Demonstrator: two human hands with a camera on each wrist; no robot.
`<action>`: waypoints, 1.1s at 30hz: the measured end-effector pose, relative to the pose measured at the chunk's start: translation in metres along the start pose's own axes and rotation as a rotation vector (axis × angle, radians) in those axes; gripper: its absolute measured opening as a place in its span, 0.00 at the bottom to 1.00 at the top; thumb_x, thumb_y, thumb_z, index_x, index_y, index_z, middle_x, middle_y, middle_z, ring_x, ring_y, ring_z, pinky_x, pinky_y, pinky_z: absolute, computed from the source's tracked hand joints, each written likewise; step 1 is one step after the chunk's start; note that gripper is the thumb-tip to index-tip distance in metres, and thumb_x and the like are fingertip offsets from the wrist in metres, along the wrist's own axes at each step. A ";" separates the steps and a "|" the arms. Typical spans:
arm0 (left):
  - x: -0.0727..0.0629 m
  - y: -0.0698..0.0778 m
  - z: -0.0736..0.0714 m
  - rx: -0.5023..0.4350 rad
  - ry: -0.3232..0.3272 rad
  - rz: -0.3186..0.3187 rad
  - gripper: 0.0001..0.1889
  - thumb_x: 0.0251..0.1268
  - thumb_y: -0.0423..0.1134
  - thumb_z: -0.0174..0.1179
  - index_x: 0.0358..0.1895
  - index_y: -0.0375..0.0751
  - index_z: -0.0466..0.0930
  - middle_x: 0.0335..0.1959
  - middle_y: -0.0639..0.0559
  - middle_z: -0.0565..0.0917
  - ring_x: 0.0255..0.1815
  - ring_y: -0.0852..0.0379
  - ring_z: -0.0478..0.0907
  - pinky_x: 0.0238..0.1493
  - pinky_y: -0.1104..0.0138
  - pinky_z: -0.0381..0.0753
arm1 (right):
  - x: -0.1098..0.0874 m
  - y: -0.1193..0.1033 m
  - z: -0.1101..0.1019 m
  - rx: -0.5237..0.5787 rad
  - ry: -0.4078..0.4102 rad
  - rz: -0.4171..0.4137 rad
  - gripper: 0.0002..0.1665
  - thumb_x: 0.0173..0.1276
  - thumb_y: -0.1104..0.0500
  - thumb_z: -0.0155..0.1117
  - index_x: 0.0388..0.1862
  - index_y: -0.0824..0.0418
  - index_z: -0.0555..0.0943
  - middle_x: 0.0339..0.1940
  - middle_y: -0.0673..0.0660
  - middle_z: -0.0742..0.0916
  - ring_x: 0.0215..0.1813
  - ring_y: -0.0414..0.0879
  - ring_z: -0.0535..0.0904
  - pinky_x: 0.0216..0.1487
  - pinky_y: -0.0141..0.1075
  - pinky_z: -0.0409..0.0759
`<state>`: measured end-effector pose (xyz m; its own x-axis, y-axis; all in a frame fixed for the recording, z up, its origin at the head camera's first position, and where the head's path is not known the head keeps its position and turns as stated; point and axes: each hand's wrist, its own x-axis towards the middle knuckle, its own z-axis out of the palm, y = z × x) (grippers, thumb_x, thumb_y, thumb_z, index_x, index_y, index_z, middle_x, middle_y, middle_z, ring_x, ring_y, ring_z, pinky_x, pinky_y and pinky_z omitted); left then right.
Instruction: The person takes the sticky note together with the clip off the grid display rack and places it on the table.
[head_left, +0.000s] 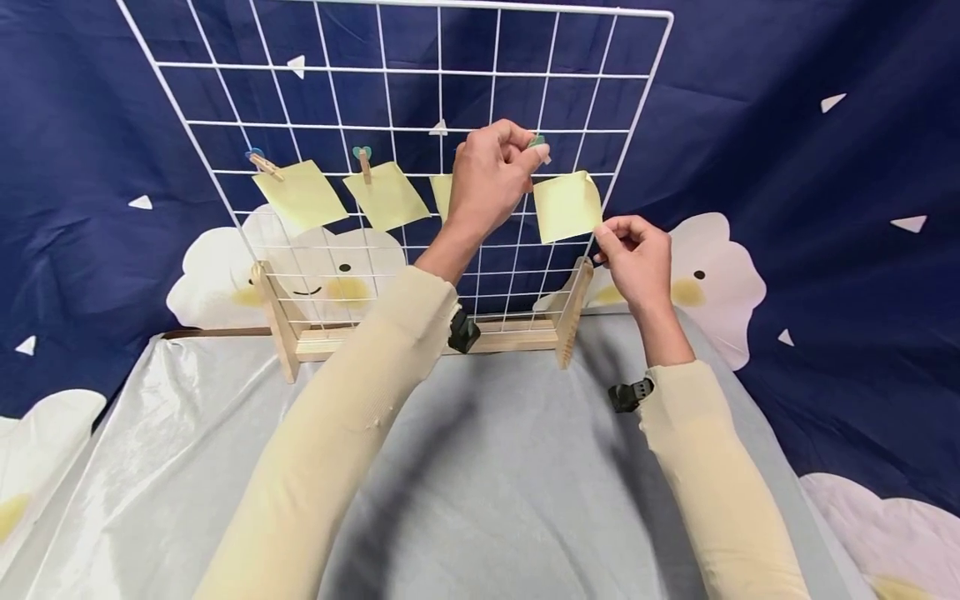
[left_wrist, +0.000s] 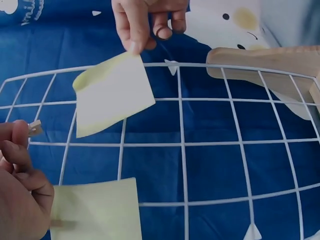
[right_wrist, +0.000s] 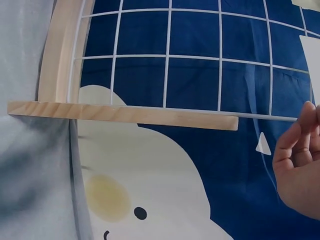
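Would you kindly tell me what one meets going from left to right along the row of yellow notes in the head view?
First yellow note → second yellow note → third yellow note, partly hidden → left hand → fourth yellow note → right hand.

A navy fabric backdrop (head_left: 787, 167) runs from 9 through 12 to 3 o'clock, dotted with small white triangles (head_left: 910, 223); pale cloud shapes (head_left: 206, 287) with yellow patches sit at 3, 4, 8 and 9. At 6 spreads a grey-draped table (head_left: 510, 483), glossy toward 8, softly shadowed mid-surface
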<state>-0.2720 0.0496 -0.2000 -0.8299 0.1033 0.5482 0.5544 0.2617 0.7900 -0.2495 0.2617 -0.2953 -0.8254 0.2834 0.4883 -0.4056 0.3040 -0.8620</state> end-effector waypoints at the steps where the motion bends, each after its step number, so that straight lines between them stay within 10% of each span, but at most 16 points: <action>1: -0.001 -0.001 -0.002 -0.003 0.002 -0.002 0.07 0.70 0.38 0.67 0.40 0.36 0.84 0.19 0.52 0.80 0.24 0.57 0.79 0.28 0.68 0.71 | -0.001 0.000 -0.001 0.003 -0.003 0.005 0.10 0.69 0.64 0.68 0.37 0.73 0.82 0.22 0.48 0.80 0.21 0.38 0.78 0.26 0.27 0.76; 20: -0.028 -0.028 -0.029 -0.114 0.011 -0.037 0.07 0.69 0.36 0.67 0.42 0.34 0.84 0.16 0.50 0.79 0.19 0.53 0.72 0.24 0.68 0.63 | -0.013 0.011 -0.014 0.035 0.012 0.106 0.05 0.68 0.64 0.70 0.35 0.65 0.83 0.25 0.48 0.83 0.23 0.38 0.79 0.29 0.27 0.78; 33: -0.049 -0.051 -0.057 -0.142 -0.018 -0.185 0.08 0.65 0.38 0.70 0.39 0.37 0.84 0.15 0.53 0.76 0.23 0.52 0.75 0.25 0.66 0.65 | -0.024 0.020 -0.016 0.009 -0.014 0.142 0.04 0.70 0.62 0.70 0.35 0.61 0.83 0.28 0.48 0.82 0.24 0.38 0.79 0.29 0.27 0.78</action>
<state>-0.2559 -0.0234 -0.2517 -0.9183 0.0839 0.3869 0.3952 0.1399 0.9079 -0.2316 0.2759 -0.3223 -0.8799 0.3105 0.3597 -0.2881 0.2535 -0.9234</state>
